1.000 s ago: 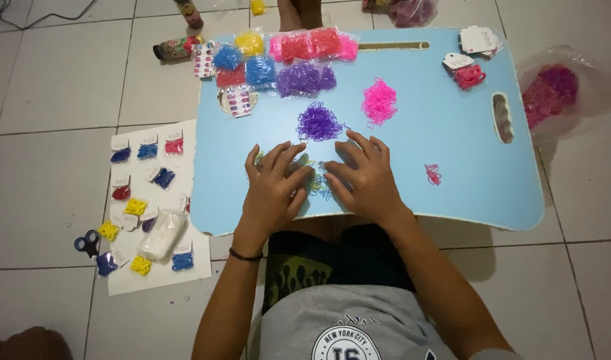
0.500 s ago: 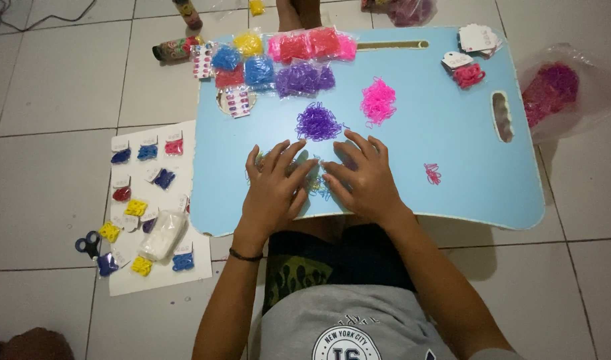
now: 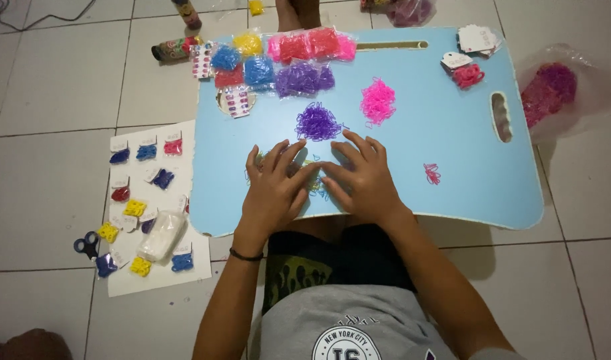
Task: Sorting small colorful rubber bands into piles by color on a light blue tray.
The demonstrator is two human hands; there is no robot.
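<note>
Head view | left hand, right hand palm-down on blue lap table | fingers spread, gripping nothing

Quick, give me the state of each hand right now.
Left hand: open, fingers spread flat on the blue lap table, over small rubber bands; holds nothing.
Right hand: open, flat on the same bands; holds nothing.

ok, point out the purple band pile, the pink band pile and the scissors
purple band pile (image 3: 317,123), head view, middle of the heap on the blue board
pink band pile (image 3: 377,102), head view, middle of the heap
scissors (image 3: 87,245), head view, blue handle loops, on the floor
</note>
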